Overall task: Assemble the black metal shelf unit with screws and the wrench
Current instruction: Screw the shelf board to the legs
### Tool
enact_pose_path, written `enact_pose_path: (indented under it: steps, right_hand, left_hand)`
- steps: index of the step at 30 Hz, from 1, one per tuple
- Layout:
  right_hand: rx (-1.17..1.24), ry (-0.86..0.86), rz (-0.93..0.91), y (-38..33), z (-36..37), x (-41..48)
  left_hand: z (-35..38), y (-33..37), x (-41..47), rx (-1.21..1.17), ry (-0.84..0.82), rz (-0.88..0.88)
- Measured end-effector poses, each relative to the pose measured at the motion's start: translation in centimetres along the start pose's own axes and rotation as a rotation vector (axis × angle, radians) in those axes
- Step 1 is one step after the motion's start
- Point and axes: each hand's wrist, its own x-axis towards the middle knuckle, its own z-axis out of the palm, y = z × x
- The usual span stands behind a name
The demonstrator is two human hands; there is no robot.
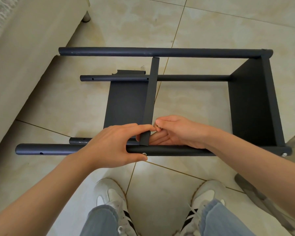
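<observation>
The black metal shelf unit [160, 52] lies on its side on the tiled floor, its tubes running left to right. One shelf panel [250, 103] is fixed at the right end. A middle shelf panel [126, 103] stands between the tubes, its rim [151, 92] facing me. My left hand [116, 145] grips the near tube [46, 149] and the panel's rim, its thumb beside a screw head [144, 153] in the tube. My right hand [175, 132] pinches a small metal part [159, 127] at the rim. No wrench is in view.
A beige sofa [32, 40] with a round leg [86, 17] stands at the left, close to the tube ends. My two feet in white shoes [112, 198] are just behind the near tube. A grey object [255, 193] lies on the floor at the right.
</observation>
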Motion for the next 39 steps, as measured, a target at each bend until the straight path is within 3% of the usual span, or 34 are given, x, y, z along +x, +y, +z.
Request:
enact_pose_path:
  steps: [12, 16, 23, 34, 39]
  right_hand:
    - [-0.006, 0.111, 0.023, -0.5, 0.3, 0.9]
    - [0.019, 0.309, -0.131, -1.9, 0.0, 0.9]
    - [-0.267, 0.333, -0.273, -4.1, 0.4, 3.2]
    - [0.037, 0.056, -0.322, -3.6, -1.3, 4.4]
    - [0.067, -0.092, -0.342, -4.3, -1.5, 4.7]
  left_hand:
    - [0.0, 0.4, -0.1, 0.003, -0.024, -0.033]
    - [0.0, 0.4, -0.2, 0.006, -0.046, -0.045]
    - [-0.1, 0.6, -0.1, 0.044, -0.052, -0.038]
    - [-0.5, 0.9, -0.2, 0.095, -0.024, -0.032]
    - [-0.6, 1.1, -0.2, 0.093, 0.014, -0.037]
